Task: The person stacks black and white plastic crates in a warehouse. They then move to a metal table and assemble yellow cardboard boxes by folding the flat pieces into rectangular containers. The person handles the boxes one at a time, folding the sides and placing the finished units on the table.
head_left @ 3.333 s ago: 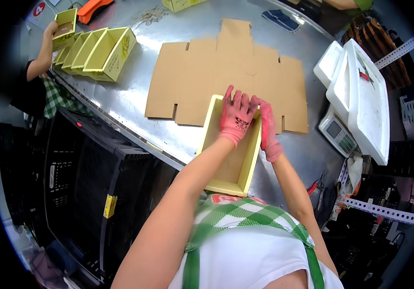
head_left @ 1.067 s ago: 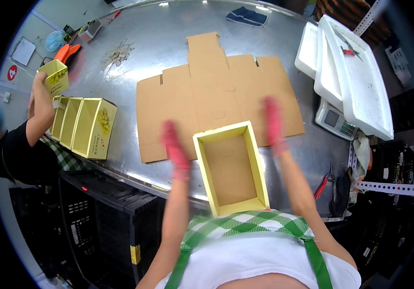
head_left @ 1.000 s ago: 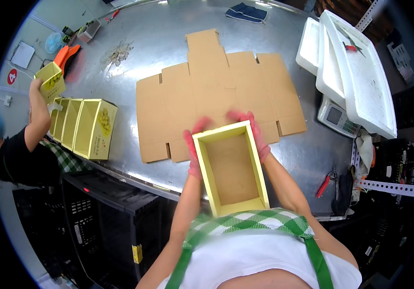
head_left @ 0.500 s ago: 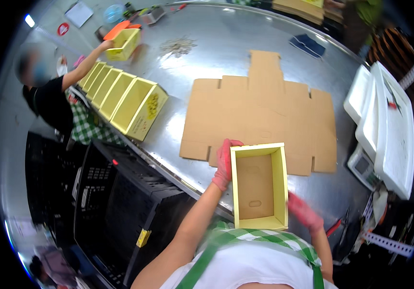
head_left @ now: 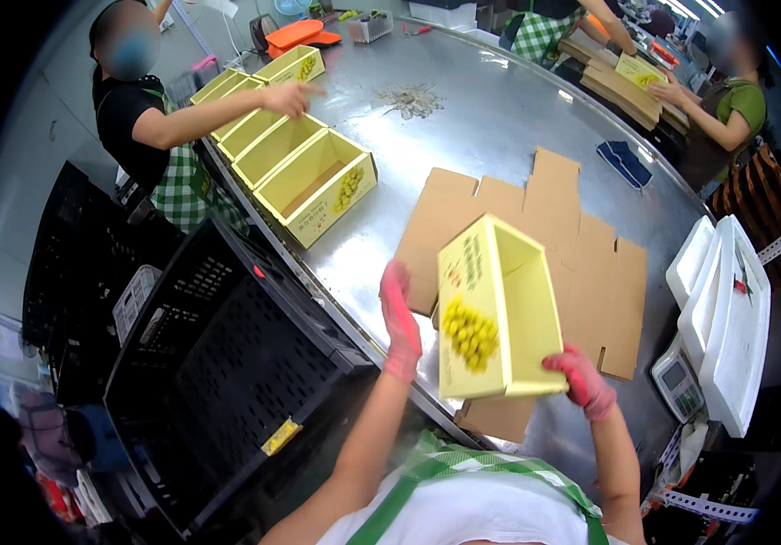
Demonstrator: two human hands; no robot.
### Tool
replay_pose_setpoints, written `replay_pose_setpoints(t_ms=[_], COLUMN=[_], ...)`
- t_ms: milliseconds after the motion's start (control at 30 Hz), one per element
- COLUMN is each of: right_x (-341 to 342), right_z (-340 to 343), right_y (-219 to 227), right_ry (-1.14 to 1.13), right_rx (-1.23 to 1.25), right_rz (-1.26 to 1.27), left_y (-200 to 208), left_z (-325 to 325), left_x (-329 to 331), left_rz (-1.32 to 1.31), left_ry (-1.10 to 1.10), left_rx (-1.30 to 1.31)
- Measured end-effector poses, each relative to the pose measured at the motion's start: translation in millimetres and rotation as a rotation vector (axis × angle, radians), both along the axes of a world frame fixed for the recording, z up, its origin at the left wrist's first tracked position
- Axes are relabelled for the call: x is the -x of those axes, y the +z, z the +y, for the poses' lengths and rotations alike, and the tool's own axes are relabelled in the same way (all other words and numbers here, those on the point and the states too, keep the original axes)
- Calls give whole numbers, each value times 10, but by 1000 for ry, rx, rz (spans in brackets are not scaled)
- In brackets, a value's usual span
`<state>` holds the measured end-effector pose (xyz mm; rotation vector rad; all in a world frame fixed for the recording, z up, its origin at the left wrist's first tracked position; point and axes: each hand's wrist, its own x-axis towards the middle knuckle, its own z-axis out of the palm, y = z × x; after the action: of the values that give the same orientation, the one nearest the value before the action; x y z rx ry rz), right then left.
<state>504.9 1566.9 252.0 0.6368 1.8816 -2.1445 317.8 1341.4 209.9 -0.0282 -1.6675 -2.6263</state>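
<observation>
A pale yellow open-top cardboard box (head_left: pixel 472 272), printed with green grapes, tilts in front of me above flat cardboard. My right hand (head_left: pixel 583 381), in a pink glove, grips its near right corner. To the left of the box, my left hand (head_left: pixel 400 313), also gloved in pink, is held up with its fingers stretched out, apart from the box. Beneath the box, an unfolded brown cardboard blank (head_left: pixel 622 313) with flaps and slots lies on the metal table (head_left: pixel 490 118); the box covers its middle.
A row of matching yellow boxes (head_left: pixel 331 191) stands along the left edge, under a co-worker's hand (head_left: pixel 289 98). Black plastic crates (head_left: pixel 227 400) stand at lower left. At the right are a scale (head_left: pixel 678 381) and white foam trays (head_left: pixel 726 336). Two people work at the far side.
The box has tilted and turned, so its grape-printed side now shows. My left hand has let go of it, while my right hand has taken its corner. The view has swung round.
</observation>
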Motion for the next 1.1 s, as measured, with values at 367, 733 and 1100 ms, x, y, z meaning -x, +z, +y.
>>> replay_pose_setpoints(t_ms=[367,733,1100], right_x=[2718,3545,3067], right_z=[621,834,557], right_y=[584,-13,40], right_ry=[-103,425,-190], right_rx=[-204,-1765,-755], right_rz=[191,108,109], left_y=[-411,-368,-386], left_z=[33,42,26], left_x=[-796,-805,-785], left_rz=[730,640,656], left_ry=[-350,-440,-441], left_rx=[1151,1216,1232])
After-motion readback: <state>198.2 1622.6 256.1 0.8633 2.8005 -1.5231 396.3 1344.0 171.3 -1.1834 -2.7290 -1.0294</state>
